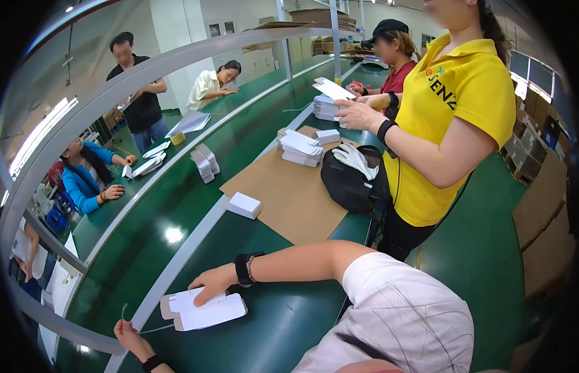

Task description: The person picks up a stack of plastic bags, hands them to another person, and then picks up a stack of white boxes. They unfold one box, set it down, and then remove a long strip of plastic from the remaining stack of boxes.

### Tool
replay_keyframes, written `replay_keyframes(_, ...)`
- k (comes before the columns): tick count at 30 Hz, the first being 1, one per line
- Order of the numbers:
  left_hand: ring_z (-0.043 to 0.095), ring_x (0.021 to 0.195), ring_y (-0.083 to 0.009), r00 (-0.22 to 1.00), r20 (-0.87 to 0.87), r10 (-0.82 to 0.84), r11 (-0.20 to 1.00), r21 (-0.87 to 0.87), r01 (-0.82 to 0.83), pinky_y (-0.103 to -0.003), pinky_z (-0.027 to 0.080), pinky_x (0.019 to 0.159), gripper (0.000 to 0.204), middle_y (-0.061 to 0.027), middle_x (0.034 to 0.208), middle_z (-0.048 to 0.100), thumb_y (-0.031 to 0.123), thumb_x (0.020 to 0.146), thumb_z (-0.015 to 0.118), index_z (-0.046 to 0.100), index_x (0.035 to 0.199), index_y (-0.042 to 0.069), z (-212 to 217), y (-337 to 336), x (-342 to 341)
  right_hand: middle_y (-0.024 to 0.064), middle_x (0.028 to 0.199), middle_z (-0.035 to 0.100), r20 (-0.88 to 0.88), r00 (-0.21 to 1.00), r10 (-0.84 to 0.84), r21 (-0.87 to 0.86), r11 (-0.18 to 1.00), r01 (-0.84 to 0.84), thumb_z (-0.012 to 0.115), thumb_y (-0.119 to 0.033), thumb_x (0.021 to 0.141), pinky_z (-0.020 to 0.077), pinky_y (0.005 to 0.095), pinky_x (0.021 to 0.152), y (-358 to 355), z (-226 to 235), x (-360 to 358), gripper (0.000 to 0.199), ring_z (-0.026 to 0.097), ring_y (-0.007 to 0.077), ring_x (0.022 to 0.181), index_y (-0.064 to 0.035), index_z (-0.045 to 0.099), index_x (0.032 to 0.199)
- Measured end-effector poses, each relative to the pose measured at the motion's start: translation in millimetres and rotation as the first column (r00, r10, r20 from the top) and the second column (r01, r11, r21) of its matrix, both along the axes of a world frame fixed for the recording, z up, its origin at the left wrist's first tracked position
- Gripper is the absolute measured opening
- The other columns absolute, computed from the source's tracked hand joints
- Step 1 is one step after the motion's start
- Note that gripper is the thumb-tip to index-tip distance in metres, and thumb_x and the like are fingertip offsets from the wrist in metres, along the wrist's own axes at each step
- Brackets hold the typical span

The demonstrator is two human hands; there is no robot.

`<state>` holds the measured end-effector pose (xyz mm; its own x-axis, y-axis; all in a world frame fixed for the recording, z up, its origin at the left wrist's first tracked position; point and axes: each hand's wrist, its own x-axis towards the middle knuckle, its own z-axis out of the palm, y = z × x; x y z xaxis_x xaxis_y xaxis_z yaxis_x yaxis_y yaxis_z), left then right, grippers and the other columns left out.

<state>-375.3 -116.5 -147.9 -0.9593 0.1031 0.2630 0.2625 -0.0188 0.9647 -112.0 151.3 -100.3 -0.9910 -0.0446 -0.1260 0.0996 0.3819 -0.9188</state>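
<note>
Right hand (210, 290) pressing flat white carton (202, 310), long axis left-right

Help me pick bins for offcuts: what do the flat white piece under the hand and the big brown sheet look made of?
The flat white piece looks like thin matte paperboard: die-cut flaps and crisp fold lines. The right hand presses on it. The brown sheet looks like plain kraft cardboard, dull and uncoated; whether it is corrugated cannot be told.

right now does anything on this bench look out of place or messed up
Mostly tidy. One oddity: a black bag with white gloves on it sits on the cardboard sheet among the white boxes. The flat carton under the right hand looks undamaged.
</note>
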Motion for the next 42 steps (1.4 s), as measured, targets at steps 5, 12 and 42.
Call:
replay_keyframes(5,0.045,0.060,-0.0053,0.953,0.217,-0.211,0.953,0.262,0.152,-0.018,0.035,0.050,0.020,-0.0006,0.077,0.055,0.012,0.093,0.054,0.051,0.111,0.004,16,12,-27,0.0163,0.124,0.056,0.005,0.998,0.061,-0.022,0.998,-0.060,0.065,-0.041,0.081,0.0425,0.0320,0.092,0,5,-7,0.072,0.054,0.0233,0.110,-0.0006,0.042,0.136)
replay_keyframes(12,0.048,0.062,-0.0054,0.987,0.037,-0.158,0.986,0.048,0.157,-0.018,0.038,0.052,0.020,-0.0015,0.077,0.056,0.009,0.091,0.056,0.052,0.110,0.004,-12,45,-46,0.0171,0.127,0.052,0.050,0.950,0.309,-0.028,0.951,-0.308,0.069,-0.034,0.077,0.0407,0.0328,0.095,2,9,-14,0.079,0.051,0.0260,0.115,-0.0026,0.034,0.141)
replay_keyframes(42,0.052,0.053,-0.0169,0.969,0.181,0.169,0.959,0.197,-0.204,-0.028,0.040,0.045,0.012,-0.0083,0.065,0.058,-0.001,0.077,0.053,0.062,0.085,-0.001,-42,37,-11,0.0113,0.131,0.047,0.169,0.967,0.188,-0.249,0.958,-0.143,0.084,-0.039,0.059,0.0337,0.0317,0.101,-15,-1,-13,0.106,0.046,0.0208,0.120,-0.0045,0.030,0.143)
